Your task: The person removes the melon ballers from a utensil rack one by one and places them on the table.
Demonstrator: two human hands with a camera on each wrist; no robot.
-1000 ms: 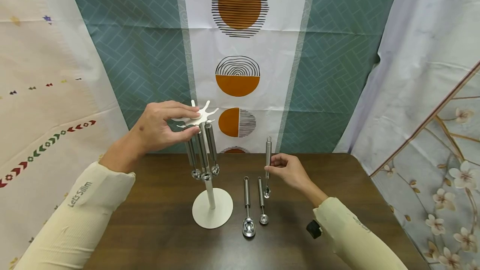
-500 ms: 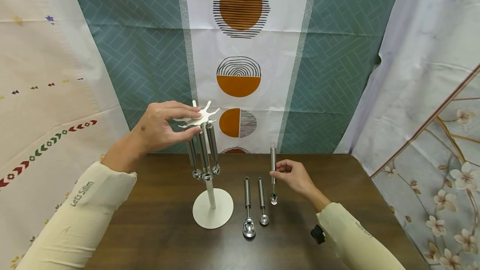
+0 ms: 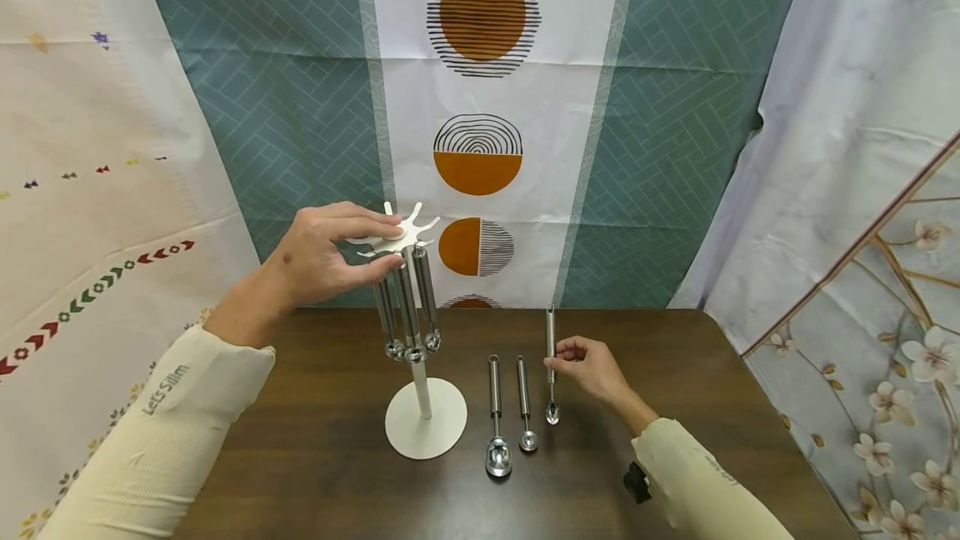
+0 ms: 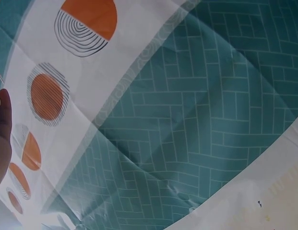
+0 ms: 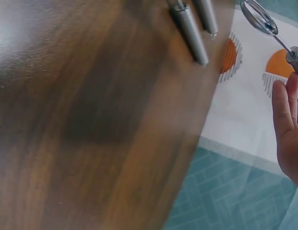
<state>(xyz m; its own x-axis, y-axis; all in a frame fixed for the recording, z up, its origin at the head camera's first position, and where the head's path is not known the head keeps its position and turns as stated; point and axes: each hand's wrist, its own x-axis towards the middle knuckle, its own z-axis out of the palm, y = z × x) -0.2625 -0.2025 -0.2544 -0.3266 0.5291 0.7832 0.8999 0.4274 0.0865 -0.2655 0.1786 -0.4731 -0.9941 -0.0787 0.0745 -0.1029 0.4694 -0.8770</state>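
Note:
My left hand (image 3: 330, 244) grips the top of a white utensil stand (image 3: 426, 432), fingers over the hooks and thumb lower at the front. Several steel-handled utensils (image 3: 407, 307) hang from its hooks, small metal heads downward; the hand partly hides their upper ends. My right hand (image 3: 590, 369) pinches the handle of a small oval-headed steel scoop (image 3: 552, 413) between thumb and fingers, head toward me. In the right wrist view, the head of this scoop (image 5: 259, 18) shows above the fingers. Left of it lie a small round scoop (image 3: 528, 440) and a larger oval scoop (image 3: 498, 457).
A dark wooden table (image 3: 315, 457) carries everything. Behind its far edge hangs a patterned cloth (image 3: 675, 148), and a floral cloth (image 3: 885, 340) hangs at the right. A pale cloth (image 3: 90, 215) covers the left side.
My right hand has brought the oval-headed scoop down and slightly right, toward the tabletop beside the two lying scoops. My left hand stays on the stand.

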